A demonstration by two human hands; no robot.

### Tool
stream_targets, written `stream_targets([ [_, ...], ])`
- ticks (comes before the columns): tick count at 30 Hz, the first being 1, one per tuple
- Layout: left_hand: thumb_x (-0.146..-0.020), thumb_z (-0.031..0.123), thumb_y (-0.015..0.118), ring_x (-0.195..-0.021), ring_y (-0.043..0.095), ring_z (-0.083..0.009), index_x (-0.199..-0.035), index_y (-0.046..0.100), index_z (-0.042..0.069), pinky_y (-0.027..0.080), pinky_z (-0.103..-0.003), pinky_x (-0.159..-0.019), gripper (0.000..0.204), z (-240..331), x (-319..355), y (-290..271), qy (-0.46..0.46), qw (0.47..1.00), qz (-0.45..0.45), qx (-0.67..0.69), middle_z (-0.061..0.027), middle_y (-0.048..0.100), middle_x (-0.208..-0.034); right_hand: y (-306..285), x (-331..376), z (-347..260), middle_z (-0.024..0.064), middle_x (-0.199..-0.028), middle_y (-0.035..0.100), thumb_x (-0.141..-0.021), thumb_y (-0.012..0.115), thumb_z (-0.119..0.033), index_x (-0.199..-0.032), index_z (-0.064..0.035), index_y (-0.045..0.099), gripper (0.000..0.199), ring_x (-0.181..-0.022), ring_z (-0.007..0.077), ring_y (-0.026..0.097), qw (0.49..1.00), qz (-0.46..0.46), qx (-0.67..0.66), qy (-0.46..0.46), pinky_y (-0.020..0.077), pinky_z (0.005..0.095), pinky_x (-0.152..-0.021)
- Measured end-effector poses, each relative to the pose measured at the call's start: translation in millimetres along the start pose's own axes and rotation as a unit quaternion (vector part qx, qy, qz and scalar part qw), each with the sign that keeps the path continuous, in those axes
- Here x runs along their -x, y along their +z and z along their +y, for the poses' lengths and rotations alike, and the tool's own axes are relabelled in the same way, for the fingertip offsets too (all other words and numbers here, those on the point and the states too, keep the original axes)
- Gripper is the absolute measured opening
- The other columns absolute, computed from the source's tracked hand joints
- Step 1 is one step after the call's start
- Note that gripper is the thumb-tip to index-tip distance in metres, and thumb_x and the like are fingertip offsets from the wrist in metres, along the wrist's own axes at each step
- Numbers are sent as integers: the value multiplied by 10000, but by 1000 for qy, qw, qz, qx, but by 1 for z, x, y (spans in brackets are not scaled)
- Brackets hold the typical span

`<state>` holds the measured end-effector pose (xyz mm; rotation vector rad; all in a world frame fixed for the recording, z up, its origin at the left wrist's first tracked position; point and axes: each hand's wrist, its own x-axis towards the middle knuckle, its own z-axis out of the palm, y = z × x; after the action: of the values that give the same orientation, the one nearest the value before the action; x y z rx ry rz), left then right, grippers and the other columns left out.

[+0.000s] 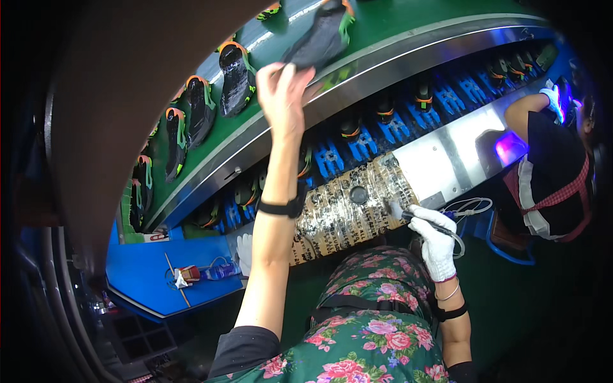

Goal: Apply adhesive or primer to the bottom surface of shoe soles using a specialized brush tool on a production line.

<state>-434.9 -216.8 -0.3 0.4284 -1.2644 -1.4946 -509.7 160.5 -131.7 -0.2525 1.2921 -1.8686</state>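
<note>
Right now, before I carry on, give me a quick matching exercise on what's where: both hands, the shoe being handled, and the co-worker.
Things:
1. left hand
2. right hand
3. black shoe
4. co-worker

Places or states:
A. gloved in white, gripping a small tool by the taped-over work surface
B. at the far right, by a purple light
C. bare, raised to the green conveyor belt
D. pinched at its lower end, over the belt

Pairs: 1-C, 2-A, 3-D, 4-B
</note>
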Motion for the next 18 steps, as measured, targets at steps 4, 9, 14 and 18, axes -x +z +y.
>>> stream_targets([
  [4, -1013, 121, 667, -977, 616, -175, -1158, 495, 133, 548, -342, -903, 226, 53, 68, -54, 66, 991, 104, -43, -5, 510, -1038, -11, -8, -11, 197, -1143, 759, -833, 719, 149, -1107, 83, 747, 284, -1016, 264, 746, 999, 23, -24, -16, 623, 347, -892],
  [9, -1052, 208, 584, -1037, 667, -175, -1343, 549, 79, 562, -337, -922, 321, 91, 116, -103, 6, 978, 188, -89, -73, 649, -1194, -21, -21, -23, 230, -1163, 748, -882, 676, 122, -1089, 72, 734, 221, -1016, 305, 756, 992, 68, -85, -64, 630, 344, -846],
  [14, -1054, 336, 592, -966, 651, -118, -1157, 717, 50, 526, -281, -895, 328, 69, 155, -104, -234, 947, 10, -218, -27, 690, -1068, 34, -4, -64, 226, -1135, 749, -859, 695, 122, -1043, 70, 731, 195, -1003, 303, 758, 994, -22, -99, -45, 640, 355, -856],
  [18, -1019, 480, 612, -993, 699, -174, -1234, 697, 58, 559, -340, -931, 481, 1, 207, -116, -438, 895, -46, -70, -79, 729, -1094, 88, 10, -65, 195, -1114, 770, -838, 743, 106, -1082, 66, 760, 248, -987, 234, 751, 986, -162, -28, -43, 621, 317, -861],
])
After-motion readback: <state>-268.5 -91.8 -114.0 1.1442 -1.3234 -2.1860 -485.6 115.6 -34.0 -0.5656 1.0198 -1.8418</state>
